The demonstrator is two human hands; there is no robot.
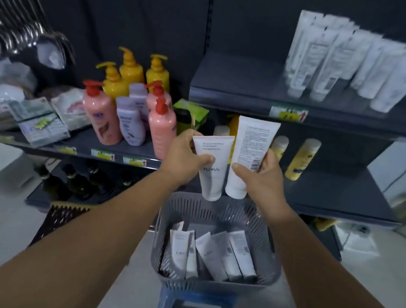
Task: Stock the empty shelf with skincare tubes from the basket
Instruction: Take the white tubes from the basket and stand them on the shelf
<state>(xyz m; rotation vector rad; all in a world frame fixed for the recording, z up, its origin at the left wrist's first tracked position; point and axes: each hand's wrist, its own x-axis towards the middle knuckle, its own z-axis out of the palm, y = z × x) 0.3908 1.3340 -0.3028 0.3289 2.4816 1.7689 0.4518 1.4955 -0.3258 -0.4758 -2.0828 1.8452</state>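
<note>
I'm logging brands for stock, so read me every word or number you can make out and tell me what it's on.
"FLORAI": front of the tube in the left hand.
Small print on the tube in the right hand: too small.
Shelf price tags: blurred.
Basket tubes: unreadable.

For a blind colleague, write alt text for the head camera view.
Left hand and right hand each hold a white tube above a grey basket of more tubes; the upper shelf already holds a row.
</note>
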